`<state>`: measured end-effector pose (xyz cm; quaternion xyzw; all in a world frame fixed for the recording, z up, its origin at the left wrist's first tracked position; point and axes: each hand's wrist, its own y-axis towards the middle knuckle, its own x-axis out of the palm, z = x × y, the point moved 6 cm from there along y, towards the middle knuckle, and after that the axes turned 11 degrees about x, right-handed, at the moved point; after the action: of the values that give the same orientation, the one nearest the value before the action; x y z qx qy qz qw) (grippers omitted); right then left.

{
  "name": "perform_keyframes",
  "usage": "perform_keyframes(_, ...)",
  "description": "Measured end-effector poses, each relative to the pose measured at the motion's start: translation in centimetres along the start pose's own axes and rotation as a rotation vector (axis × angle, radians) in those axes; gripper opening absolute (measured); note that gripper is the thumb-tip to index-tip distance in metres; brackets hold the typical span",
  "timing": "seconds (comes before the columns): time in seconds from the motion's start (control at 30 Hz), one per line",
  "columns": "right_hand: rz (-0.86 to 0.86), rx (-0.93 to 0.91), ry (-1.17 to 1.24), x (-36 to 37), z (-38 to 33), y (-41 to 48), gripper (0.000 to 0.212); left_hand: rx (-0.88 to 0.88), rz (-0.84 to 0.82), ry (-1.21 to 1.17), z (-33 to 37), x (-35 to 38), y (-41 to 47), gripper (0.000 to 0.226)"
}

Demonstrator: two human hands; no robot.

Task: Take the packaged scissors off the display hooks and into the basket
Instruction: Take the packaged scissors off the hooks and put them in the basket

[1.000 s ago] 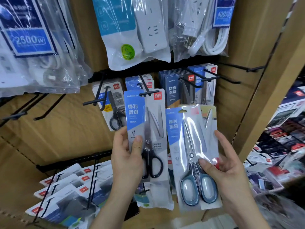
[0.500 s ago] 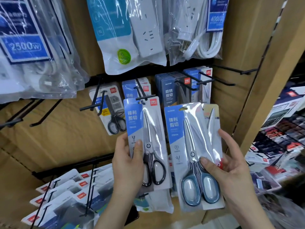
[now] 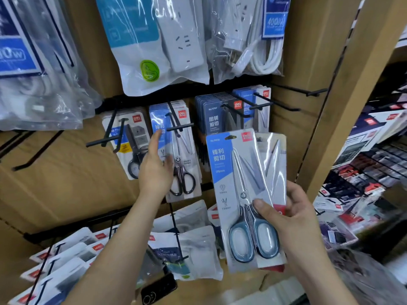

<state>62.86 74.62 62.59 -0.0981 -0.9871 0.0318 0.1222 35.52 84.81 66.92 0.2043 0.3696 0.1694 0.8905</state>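
- The right hand (image 3: 286,214) grips a blue-handled scissors pack (image 3: 240,194) near its lower end, thumb across the front, held clear of the rack. A second pack shows behind it.
- The left hand (image 3: 155,170), fingers straight, lies against a black-handled scissors pack (image 3: 185,150) hanging on a black hook (image 3: 179,128).
- The hook's crossbar sits in front of that pack's top.
- Bagged power strips (image 3: 165,45) hang above, and dark-blue packs (image 3: 213,117) hang just to its right.

glossy clear plastic scissors pack (image 3: 246,194), matt black metal hooks (image 3: 180,128), brown cardboard backing (image 3: 55,172)
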Motion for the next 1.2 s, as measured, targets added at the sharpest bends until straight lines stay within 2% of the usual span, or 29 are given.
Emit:
perform_keyframes(0.1, 0.009, 0.002, 0.014, -0.1, -0.1, 0.1, 0.048, -0.016, 0.007, 0.141, 0.7, -1.0, -1.1, 0.05)
perform_keyframes(0.13, 0.006, 0.002, 0.009, -0.1, -0.1, 0.1, 0.048, -0.003, 0.038, 0.116, 1.4, -1.3, -2.0, 0.042)
perform_keyframes(0.2, -0.007, -0.007, 0.002, 0.2, -0.1, 0.3, 0.047, -0.023, -0.002, -0.179, 4.0, -1.1, -4.4, 0.025)
perform_keyframes(0.27, -0.031, -0.022, -0.01, 0.7, -0.1, 0.2, 0.044, -0.147, -0.217, -0.568, 6.8, 0.7, -7.1, 0.022)
perform_keyframes(0.3, -0.044, -0.027, -0.002, 1.0, 0.0, 0.1, 0.039, -0.186, -0.282, -0.675, 7.8, 1.5, -8.2, 0.019)
perform_keyframes(0.4, -0.047, -0.048, 0.027, 1.4, -0.1, -0.1, 0.018, -0.147, -0.243, -0.701, 8.4, 1.9, -9.2, 0.017)
perform_keyframes(0.53, 0.035, -0.153, -0.036, 0.0, -1.0, 0.0, 0.013, -0.128, -0.206, -0.751, 7.8, 1.0, -8.9, 0.016)
perform_keyframes(0.6, 0.073, -0.225, -0.114, -1.0, -1.9, -0.1, 0.019, -0.144, -0.19, -0.766, 7.6, 0.7, -8.9, 0.017)
perform_keyframes(0.67, 0.074, -0.276, -0.187, -2.0, -2.6, -0.4, 0.035, -0.168, -0.158, -0.76, 7.1, 0.7, -8.8, 0.023)
perform_keyframes(0.73, 0.095, -0.286, -0.265, -3.2, -3.2, -0.6, 0.046, -0.175, -0.128, -0.721, 6.8, 0.7, -8.8, 0.038)
perform_keyframes(0.8, 0.135, -0.296, -0.324, -4.3, -3.9, -0.9, 0.046, -0.155, -0.116, -0.667, 6.7, 0.7, -8.7, 0.061)
perform_keyframes(0.87, 0.185, -0.255, -0.276, -5.7, -4.1, -1.1, 0.038, -0.084, -0.136, -0.621, 6.9, 0.7, -8.7, 0.078)
perform_keyframes(0.9, 0.197, -0.192, -0.193, -6.2, -4.0, -1.1, 0.031, -0.036, -0.143, -0.587, 6.9, 0.8, -8.6, 0.079)
perform_keyframes(0.97, 0.142, -0.023, 0.005, -6.5, -3.1, -1.1, 0.021, 0.039, -0.164, -0.514, 7.4, 1.0, -8.4, 0.064)
perform_keyframes(1.03, 0.054, 0.1, 0.122, -6.0, -2.3, -1.3, 0.022, 0.041, -0.194, -0.523, 7.5, 1.4, -8.3, 0.051)
perform_keyframes(1.2, -0.073, 0.254, 0.201, -3.6, 0.1, -2.1, 0.022, 0.021, -0.185, -0.619, 7.9, 2.9, -8.6, 0.048)
